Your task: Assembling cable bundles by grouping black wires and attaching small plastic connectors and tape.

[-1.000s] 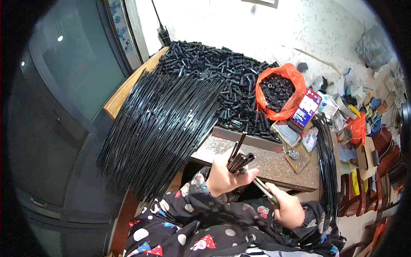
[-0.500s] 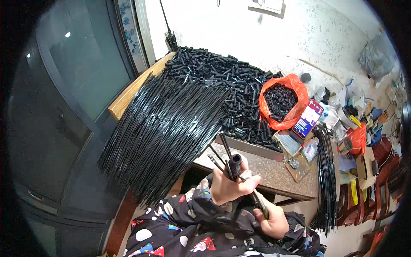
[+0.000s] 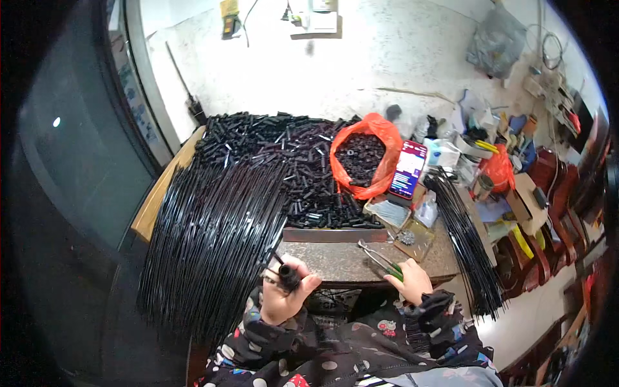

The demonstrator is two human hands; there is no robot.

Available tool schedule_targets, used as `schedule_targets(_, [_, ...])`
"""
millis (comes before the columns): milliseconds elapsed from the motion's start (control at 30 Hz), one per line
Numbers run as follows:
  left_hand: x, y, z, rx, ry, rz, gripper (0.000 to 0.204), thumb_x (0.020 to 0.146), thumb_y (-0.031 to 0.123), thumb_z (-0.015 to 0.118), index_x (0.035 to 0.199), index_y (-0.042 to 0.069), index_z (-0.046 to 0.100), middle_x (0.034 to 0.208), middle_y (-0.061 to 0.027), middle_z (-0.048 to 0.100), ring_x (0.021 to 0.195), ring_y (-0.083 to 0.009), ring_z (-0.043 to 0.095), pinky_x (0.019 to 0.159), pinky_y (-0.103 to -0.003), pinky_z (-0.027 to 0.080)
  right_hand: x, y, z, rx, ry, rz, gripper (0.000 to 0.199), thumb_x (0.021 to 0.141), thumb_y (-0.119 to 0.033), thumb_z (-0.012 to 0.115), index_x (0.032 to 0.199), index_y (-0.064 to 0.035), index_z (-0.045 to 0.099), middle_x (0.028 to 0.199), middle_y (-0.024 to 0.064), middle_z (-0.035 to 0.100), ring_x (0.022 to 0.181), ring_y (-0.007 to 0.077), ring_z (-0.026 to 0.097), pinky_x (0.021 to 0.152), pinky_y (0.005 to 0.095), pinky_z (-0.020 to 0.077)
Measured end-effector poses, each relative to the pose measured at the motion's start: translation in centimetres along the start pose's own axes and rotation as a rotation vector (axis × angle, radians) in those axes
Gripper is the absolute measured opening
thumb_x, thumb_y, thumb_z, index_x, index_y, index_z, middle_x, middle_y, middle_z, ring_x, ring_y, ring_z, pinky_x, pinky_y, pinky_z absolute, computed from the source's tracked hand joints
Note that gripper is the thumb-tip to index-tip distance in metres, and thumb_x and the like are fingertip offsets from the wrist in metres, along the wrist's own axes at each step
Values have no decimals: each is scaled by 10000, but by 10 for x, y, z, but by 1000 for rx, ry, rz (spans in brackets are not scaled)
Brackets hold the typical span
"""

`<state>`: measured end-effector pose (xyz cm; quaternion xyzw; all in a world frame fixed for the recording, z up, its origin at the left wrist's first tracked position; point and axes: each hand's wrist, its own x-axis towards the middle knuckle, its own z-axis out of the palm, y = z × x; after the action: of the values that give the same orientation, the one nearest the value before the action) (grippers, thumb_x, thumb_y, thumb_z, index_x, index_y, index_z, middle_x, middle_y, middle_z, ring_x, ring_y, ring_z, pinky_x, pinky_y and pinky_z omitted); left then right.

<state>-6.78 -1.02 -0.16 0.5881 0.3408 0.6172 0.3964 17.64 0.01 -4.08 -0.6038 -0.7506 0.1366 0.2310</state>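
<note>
My left hand [image 3: 278,304] is closed around a short black tube [image 3: 289,276] whose round open end faces up. Thin black rods stick out beside the tube from the same grip; how they join it is hidden by the fingers. In my right hand [image 3: 414,284] is a pair of pliers [image 3: 379,259] with green handles, its metal jaws over the front part of the table and apart from the tube. Just left of my left hand lies a wide spread of long thin black rods [image 3: 209,245]. Behind it rises a heap of short black tubes [image 3: 258,138].
An orange-red plastic bag [image 3: 391,137] holds small black rings. Right of it leans a lit phone [image 3: 409,169], with a tray of thin pins [image 3: 388,213] and small metal pieces [image 3: 405,237] in front. Another rod bundle [image 3: 465,242] hangs over the table's right edge.
My right hand and the pliers have moved right, away from my left hand. My left hand still holds the tube and now sits farther left. The whole view has shifted.
</note>
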Motion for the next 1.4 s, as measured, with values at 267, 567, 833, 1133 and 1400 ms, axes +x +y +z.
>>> schedule_targets(267, [7,17,-21,-347,-180,79,181,688,96,514,637,41,350,515,-55,406,413,-122,392,393,-240,361,-6,26,21,-325,136,67,358,630,-308,544,785,-1,444,792,118,407,770,258,404,640,330,361])
schedule_targets(567, [23,56,-64,-1173,189,310,277,771,270,418,600,88,298,516,17,295,455,-75,325,527,-217,352,-5,30,15,56,120,-143,428,627,-306,560,915,-18,427,932,106,420,872,223,397,706,327,337])
schedule_targets(833, [-62,-97,13,-1356,181,-714,321,687,284,428,838,13,507,823,-141,514,741,-285,494,685,-394,395,-2,-32,-85,1716,771,-438,329,733,-324,451,898,-42,409,551,-20,283,479,74,280,467,172,296])
schedule_targets(1133, [-98,-178,19,-363,-179,-1794,503,690,461,373,768,2,562,714,-133,554,726,-214,515,655,-319,412,-11,-84,-35,1475,512,-84,214,767,-244,430,793,-32,410,670,40,440,567,108,435,530,229,374])
schedule_targets(1400, [10,-23,38,-100,-381,-233,199,748,108,446,907,-5,485,762,-63,538,701,-95,486,611,-223,389,1,-74,-23,1516,-24,-61,177,735,-129,486,827,19,453,760,60,488,692,112,462,658,233,367])
